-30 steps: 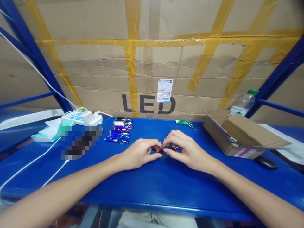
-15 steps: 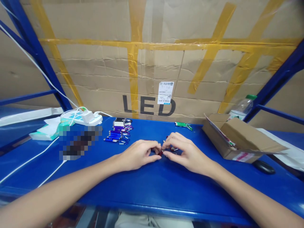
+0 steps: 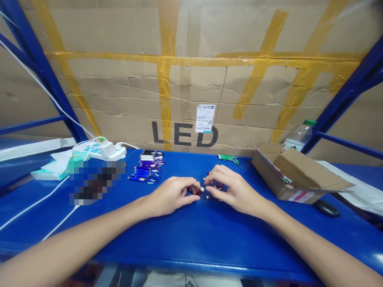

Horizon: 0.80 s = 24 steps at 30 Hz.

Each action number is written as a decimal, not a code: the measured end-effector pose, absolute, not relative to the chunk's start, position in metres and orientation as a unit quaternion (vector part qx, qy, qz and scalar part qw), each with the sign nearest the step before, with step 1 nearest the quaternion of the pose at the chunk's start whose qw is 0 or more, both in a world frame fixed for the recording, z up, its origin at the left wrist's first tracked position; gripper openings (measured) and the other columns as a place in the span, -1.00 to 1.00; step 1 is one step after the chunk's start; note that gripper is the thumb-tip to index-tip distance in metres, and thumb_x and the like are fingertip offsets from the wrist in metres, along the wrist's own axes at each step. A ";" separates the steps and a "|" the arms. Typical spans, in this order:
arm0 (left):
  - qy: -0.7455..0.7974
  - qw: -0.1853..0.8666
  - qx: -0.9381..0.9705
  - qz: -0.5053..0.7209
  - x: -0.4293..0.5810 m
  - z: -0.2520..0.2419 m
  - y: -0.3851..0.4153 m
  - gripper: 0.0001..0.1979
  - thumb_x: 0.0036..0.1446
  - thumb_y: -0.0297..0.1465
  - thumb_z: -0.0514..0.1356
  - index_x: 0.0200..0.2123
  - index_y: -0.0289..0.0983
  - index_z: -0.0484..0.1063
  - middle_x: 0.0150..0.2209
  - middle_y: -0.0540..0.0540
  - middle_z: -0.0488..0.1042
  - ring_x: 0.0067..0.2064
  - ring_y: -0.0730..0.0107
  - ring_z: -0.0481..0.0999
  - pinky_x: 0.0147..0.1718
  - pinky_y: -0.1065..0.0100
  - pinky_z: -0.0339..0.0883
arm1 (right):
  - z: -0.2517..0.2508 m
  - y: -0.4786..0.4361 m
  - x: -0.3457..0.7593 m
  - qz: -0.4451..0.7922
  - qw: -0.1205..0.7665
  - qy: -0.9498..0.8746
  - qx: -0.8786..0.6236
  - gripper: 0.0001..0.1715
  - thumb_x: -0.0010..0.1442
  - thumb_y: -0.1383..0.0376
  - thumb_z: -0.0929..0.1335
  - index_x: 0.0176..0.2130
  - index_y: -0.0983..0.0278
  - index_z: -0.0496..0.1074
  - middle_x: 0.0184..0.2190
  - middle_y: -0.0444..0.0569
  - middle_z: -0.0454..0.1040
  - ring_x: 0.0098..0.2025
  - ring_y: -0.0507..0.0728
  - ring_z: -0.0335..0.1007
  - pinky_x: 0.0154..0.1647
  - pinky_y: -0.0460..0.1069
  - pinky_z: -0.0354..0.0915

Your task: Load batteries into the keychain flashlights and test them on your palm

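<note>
My left hand [image 3: 176, 196] is closed around a small red flashlight [image 3: 198, 193], whose pale round end points toward my right hand; most of its body is hidden by the fingers. My right hand [image 3: 231, 190] hovers just to the right, thumb and fingers apart, with nothing visible between them. On the blue table between the hands lies a tiny metal piece [image 3: 207, 197]. Partly hidden behind my right fingers are more red flashlights [image 3: 220, 186]. Beyond my left hand, several blue, purple, silver and black flashlights with carabiner clips [image 3: 146, 169] lie in a stack of rows.
Green flashlights [image 3: 228, 158] lie at the table's back. To the right stand an open cardboard box [image 3: 287, 175], a black mouse [image 3: 326, 208] and a plastic bottle [image 3: 302, 133]. A power strip [image 3: 118, 152] with white cables sits left. A big LED carton [image 3: 134, 99] walls the back.
My right hand has drawn slightly away from the red flashlight and its fingers have parted. The flashlight's pale end and a tiny metal piece on the table now show. The view has shifted slightly.
</note>
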<state>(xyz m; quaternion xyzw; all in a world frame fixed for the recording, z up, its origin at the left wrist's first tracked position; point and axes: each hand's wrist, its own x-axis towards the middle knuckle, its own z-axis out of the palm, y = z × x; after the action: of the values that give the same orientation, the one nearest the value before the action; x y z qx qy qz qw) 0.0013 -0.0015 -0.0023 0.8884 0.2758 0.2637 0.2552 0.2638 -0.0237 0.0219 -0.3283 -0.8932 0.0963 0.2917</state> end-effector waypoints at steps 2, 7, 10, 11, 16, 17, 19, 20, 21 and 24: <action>0.283 0.258 0.885 0.264 0.001 -0.002 -0.002 -0.82 0.37 -0.31 0.33 -0.01 -0.22 0.57 -0.21 0.03 0.62 -0.39 0.51 0.38 -0.32 0.46 0.25 | 0.021 -0.019 0.270 0.077 0.253 -0.900 -0.347 -0.89 0.51 0.28 0.34 -0.11 0.21 0.49 -0.16 0.00 0.48 -0.09 0.20 0.39 -0.05 0.07 0.31; 0.292 0.257 0.882 0.266 0.002 -0.001 -0.003 -0.83 0.35 -0.32 0.34 -0.04 -0.22 0.59 -0.21 0.03 0.63 -0.39 0.50 0.39 -0.32 0.46 0.25 | 0.015 -0.012 0.279 0.057 0.154 -0.919 -0.357 -0.93 0.45 0.28 0.41 -0.15 0.21 0.52 -0.17 -0.02 0.49 -0.11 0.22 0.41 -0.05 0.07 0.29; 0.294 0.256 0.882 0.266 0.002 0.000 -0.003 -0.83 0.34 -0.32 0.34 -0.04 -0.22 0.59 -0.21 0.02 0.63 -0.39 0.50 0.40 -0.33 0.45 0.26 | 0.014 -0.013 0.277 0.072 0.134 -0.922 -0.355 -0.91 0.43 0.25 0.45 -0.15 0.22 0.53 -0.16 -0.02 0.51 -0.08 0.23 0.42 -0.03 0.07 0.30; 0.293 0.255 0.882 0.266 0.002 0.000 -0.003 -0.83 0.34 -0.32 0.34 -0.04 -0.22 0.58 -0.21 0.02 0.63 -0.39 0.49 0.40 -0.33 0.45 0.26 | 0.014 -0.014 0.275 0.076 0.131 -0.924 -0.352 -0.91 0.44 0.24 0.45 -0.15 0.22 0.53 -0.16 -0.01 0.52 -0.07 0.23 0.43 -0.02 0.08 0.30; 0.287 0.251 0.888 0.258 0.003 0.001 -0.003 -0.84 0.35 -0.33 0.34 -0.05 -0.23 0.57 -0.21 0.01 0.62 -0.39 0.49 0.41 -0.32 0.45 0.27 | 0.013 -0.017 0.269 0.084 0.122 -0.931 -0.332 -0.88 0.47 0.24 0.43 -0.16 0.22 0.54 -0.14 0.00 0.55 -0.05 0.24 0.45 0.02 0.12 0.28; 0.287 0.253 0.888 0.256 0.003 0.001 -0.003 -0.84 0.35 -0.33 0.33 -0.05 -0.23 0.57 -0.21 0.01 0.62 -0.39 0.49 0.41 -0.32 0.45 0.27 | 0.013 -0.017 0.268 0.084 0.122 -0.932 -0.330 -0.88 0.48 0.23 0.42 -0.16 0.22 0.54 -0.15 -0.01 0.55 -0.05 0.24 0.45 0.03 0.13 0.28; 0.287 0.255 0.888 0.255 0.002 0.001 -0.003 -0.83 0.35 -0.32 0.33 -0.04 -0.23 0.57 -0.22 0.01 0.62 -0.38 0.49 0.41 -0.31 0.45 0.27 | 0.013 -0.019 0.267 0.087 0.125 -0.933 -0.325 -0.87 0.48 0.24 0.41 -0.16 0.21 0.53 -0.15 -0.01 0.55 -0.04 0.24 0.46 0.09 0.15 0.28; 0.285 0.255 0.888 0.256 0.002 0.000 -0.003 -0.83 0.35 -0.32 0.33 -0.04 -0.24 0.57 -0.22 0.01 0.62 -0.38 0.49 0.41 -0.31 0.44 0.28 | 0.014 -0.019 0.267 0.088 0.125 -0.934 -0.323 -0.88 0.49 0.25 0.40 -0.16 0.21 0.53 -0.15 -0.01 0.55 -0.04 0.23 0.46 0.12 0.16 0.27; 0.283 0.255 0.888 0.257 0.002 0.000 -0.003 -0.83 0.35 -0.32 0.33 -0.04 -0.24 0.57 -0.21 0.00 0.63 -0.38 0.48 0.41 -0.30 0.44 0.28 | 0.014 -0.020 0.266 0.089 0.125 -0.934 -0.322 -0.88 0.49 0.26 0.40 -0.16 0.21 0.52 -0.15 -0.02 0.54 -0.05 0.23 0.47 0.15 0.18 0.27; 0.277 0.253 0.890 0.260 0.002 0.000 -0.002 -0.82 0.37 -0.30 0.32 -0.03 -0.23 0.57 -0.18 -0.01 0.64 -0.38 0.48 0.42 -0.30 0.44 0.30 | 0.015 -0.021 0.266 0.090 0.125 -0.936 -0.317 -0.87 0.49 0.28 0.39 -0.18 0.21 0.52 -0.15 -0.01 0.54 -0.04 0.23 0.47 0.21 0.20 0.26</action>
<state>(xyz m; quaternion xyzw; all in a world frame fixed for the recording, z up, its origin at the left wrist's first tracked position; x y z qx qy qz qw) 0.0019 -0.0021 -0.0004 0.8896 0.2773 0.2598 0.2532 0.2657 -0.0212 0.0152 -0.3170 -0.9358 0.0904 0.1248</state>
